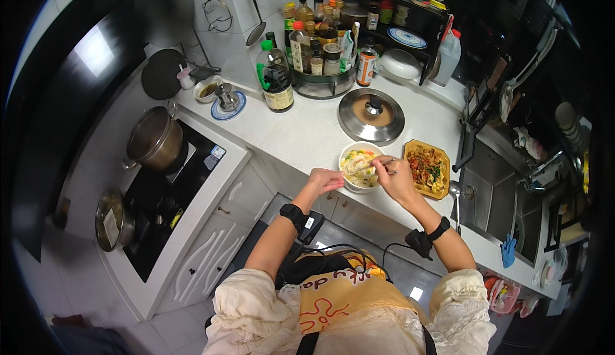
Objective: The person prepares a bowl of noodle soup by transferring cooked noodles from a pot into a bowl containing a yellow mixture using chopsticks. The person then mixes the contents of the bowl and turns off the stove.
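A white bowl (342, 161) of noodles (356, 165) with bits of yellow, green and orange food stands at the counter's front edge. At its left side my left hand (327, 180) steadies it, fingers against the wall near the rim. My right hand (397, 178) grips a pair of chopsticks (390, 162), which look metallic, over the bowl; their tips are among the noodles. Just right of that hand sits a yellow angular dish (448, 171) with a chopped, sauced dish of greens and red pieces. Behind the bowl lies a steel-rimmed glass lid (350, 126) with a black knob.
Left, a steel pot (156, 143) and a steel pan (115, 230) stand on the black cooktop (168, 211). Bottles crowd a round rack (322, 88) at the back, beside a large green-capped bottle (276, 81). A spoon (456, 201) lies by the sink (495, 187). Cables hang from my wrists.
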The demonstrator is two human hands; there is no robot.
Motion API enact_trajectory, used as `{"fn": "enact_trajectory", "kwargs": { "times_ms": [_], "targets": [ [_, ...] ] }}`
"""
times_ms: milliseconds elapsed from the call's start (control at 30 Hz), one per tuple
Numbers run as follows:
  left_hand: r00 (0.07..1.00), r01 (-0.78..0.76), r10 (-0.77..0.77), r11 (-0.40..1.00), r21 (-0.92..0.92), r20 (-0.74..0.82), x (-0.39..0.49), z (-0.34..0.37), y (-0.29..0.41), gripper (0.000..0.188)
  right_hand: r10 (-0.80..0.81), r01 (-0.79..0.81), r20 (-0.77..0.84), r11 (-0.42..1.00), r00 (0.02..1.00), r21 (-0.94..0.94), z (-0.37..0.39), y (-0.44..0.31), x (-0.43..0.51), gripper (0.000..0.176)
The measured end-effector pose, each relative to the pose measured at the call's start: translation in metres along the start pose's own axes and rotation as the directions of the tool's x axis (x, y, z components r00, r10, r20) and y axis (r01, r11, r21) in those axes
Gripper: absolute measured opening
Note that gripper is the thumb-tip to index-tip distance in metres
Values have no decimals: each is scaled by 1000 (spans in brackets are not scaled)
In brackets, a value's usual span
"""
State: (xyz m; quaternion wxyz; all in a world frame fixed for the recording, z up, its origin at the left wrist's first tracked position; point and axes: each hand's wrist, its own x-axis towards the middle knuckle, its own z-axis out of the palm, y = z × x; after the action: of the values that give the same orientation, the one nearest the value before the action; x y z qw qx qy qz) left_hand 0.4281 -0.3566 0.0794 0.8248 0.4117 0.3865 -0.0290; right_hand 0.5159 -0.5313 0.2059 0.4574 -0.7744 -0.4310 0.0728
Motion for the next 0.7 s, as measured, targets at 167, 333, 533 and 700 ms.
{"fn": "enact_trajectory", "kwargs": {
  "times_ms": [167, 333, 533, 700],
  "targets": [
    [1000, 12, -12, 1000, 15, 1, 4, 4, -1, 17, -341, 372, 250, 924, 906, -88, 19, 19, -23, 11],
    [1000, 13, -13, 1000, 27, 3, 8, 0, 0, 16, -531, 630, 342, 688, 775, -360, 50, 46, -24, 18],
    [1000, 19, -18, 999, 44, -14, 2, 1, 3, 15, -393, 401, 107, 822, 913, -404, 33, 37, -35, 15],
    [1000, 2, -2, 1000, -25, 9, 1, 3, 1, 19, 6, -13, -234, 1000, 972, -28, -1, 20, -25, 14]
  ]
}}
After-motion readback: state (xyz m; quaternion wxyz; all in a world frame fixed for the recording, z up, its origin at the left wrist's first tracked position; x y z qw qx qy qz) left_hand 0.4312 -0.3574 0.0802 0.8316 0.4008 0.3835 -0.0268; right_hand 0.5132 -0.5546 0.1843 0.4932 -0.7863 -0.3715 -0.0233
